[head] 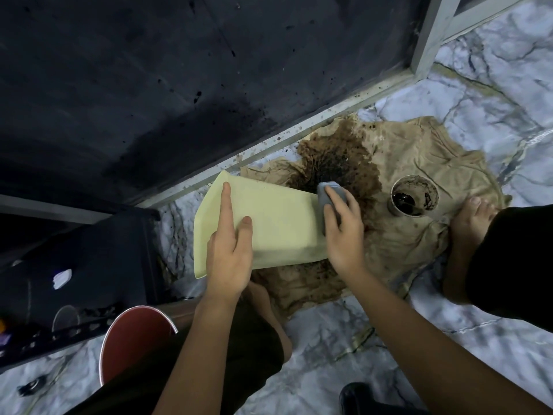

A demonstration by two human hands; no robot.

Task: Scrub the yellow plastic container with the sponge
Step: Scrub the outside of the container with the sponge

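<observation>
A red bucket (134, 339) is seen nearest, at the lower left. Above it, the yellow container (278, 226) is held upside down and tilted between the two hands. The left hand (230, 250) is laid against its near end, index finger stretched straight along the base, thumb pressed beside it. A grey sponge (332, 193) is gripped by the curled fingers of the right hand (344, 232) and pressed to the container's right edge. Beneath, a stained brown cloth (404, 241) is spread on the marbled floor (344, 339), with a dirty cup (414, 199) set on it. Beyond, a dark wall (179, 85) is seen.
</observation>
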